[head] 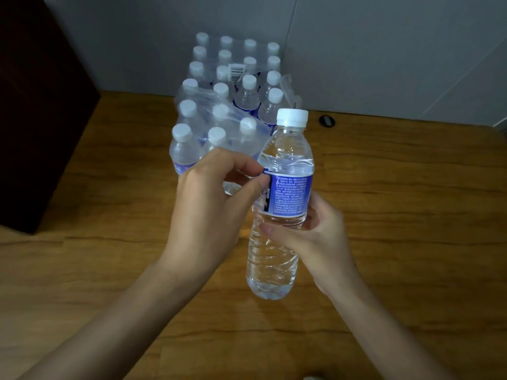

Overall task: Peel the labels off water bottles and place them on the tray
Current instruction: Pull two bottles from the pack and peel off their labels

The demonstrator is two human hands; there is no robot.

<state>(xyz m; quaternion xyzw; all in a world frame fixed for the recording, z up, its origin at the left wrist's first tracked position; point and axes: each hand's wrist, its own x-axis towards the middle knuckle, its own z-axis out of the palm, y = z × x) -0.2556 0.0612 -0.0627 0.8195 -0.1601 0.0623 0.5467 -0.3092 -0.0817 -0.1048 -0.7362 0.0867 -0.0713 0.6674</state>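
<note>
A clear water bottle [274,250] with a white cap is held upright above the wooden table [397,215]. Around its middle runs a blue label [292,194] with white print. My right hand [307,237] grips the bottle from the right, just below the label. My left hand [214,198] is at the label's left edge, thumb and forefinger pinched on it. No tray is in view.
A shrink-wrapped pack of several capped bottles [227,105] stands behind the hands, its plastic torn open at the front right. A dark cabinet [35,111] fills the left side. A small black grommet [327,121] lies near the grey wall.
</note>
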